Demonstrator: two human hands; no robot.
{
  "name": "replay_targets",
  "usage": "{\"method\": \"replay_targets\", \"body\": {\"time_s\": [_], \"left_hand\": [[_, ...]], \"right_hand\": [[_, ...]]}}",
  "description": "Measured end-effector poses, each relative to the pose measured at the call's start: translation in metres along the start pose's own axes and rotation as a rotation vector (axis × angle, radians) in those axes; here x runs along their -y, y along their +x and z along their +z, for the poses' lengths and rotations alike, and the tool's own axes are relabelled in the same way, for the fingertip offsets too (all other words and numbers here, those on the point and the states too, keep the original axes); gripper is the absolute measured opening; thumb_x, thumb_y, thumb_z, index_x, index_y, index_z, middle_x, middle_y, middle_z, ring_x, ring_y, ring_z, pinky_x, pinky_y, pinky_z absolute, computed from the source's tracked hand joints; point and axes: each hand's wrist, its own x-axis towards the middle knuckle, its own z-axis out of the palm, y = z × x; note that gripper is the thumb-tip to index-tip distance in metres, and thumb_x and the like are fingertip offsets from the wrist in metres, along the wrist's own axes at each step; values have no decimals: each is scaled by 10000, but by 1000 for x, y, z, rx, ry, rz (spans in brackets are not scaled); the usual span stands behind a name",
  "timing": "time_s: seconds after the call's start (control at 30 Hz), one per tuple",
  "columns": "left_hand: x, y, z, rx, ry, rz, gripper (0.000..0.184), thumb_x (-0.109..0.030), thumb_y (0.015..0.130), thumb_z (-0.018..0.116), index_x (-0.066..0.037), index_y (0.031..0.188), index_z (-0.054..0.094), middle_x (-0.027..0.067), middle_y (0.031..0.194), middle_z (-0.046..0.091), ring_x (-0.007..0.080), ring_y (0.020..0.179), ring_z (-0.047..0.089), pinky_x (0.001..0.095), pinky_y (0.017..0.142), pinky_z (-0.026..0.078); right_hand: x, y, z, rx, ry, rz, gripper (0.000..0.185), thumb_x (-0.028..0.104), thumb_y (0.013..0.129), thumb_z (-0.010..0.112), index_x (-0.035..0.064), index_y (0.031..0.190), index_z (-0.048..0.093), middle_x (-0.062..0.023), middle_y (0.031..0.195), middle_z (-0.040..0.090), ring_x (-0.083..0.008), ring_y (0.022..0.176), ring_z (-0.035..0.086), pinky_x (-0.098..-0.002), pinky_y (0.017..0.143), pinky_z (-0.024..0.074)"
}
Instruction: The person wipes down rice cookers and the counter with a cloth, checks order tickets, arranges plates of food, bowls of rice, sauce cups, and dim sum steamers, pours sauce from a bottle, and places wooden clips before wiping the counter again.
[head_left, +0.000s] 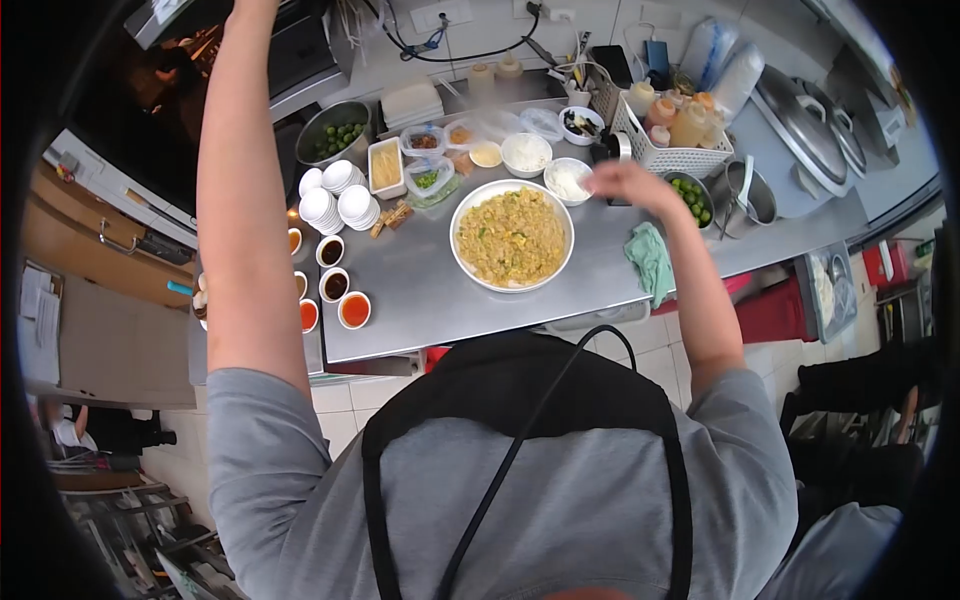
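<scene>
My right hand (628, 186) is over the right rim of a small bowl of white food (568, 181), its fingers stretched loosely to the left with nothing visible in them. Just left of it is a large white bowl of fried rice (512, 236), yellowish with green bits. My left arm (250, 200) reaches up past the top edge, so the left hand is out of sight. Beneath that arm stand stacked white cups (340, 196) and small cups of dark sauce (334, 285) and orange-red sauce (354, 310).
A pot of green limes (334, 134) stands back left. Tubs of ingredients (432, 183) line the counter's back. On the right are a basket of sauce bottles (680, 155), a green cloth (650, 263), a lime bowl (690, 200) and metal lids (800, 125). Other people stand at both sides.
</scene>
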Motion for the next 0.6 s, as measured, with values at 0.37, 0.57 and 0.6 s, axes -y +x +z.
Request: {"method": "replay_targets", "body": {"time_s": [0.37, 0.57, 0.6], "left_hand": [[-23, -172, -9, 266, -354, -5, 279, -148, 705, 651, -17, 937, 571, 119, 986, 548, 233, 927, 518, 317, 802, 398], [-66, -430, 0, 1041, -726, -1592, 369, -257, 804, 543, -26, 1086, 493, 154, 940, 574, 211, 751, 592, 326, 650, 498], [-75, -435, 0, 1040, -715, -1604, 369, -257, 804, 543, -26, 1086, 493, 154, 940, 574, 211, 751, 592, 326, 650, 498]], "right_hand": [[-78, -135, 156, -356, -494, 129, 254, 90, 702, 535, 61, 951, 578, -123, 1122, 492, -307, 920, 501, -411, 796, 425], [-131, -84, 135, -724, -860, 367, 424, 210, 745, 502, 62, 1139, 449, -203, 1289, 315, -378, 1190, 280, -524, 955, 217], [-138, -71, 133, -773, -834, 394, 463, 223, 754, 499, 48, 1174, 415, -228, 1305, 277, -397, 1204, 253, -517, 969, 199]]}}
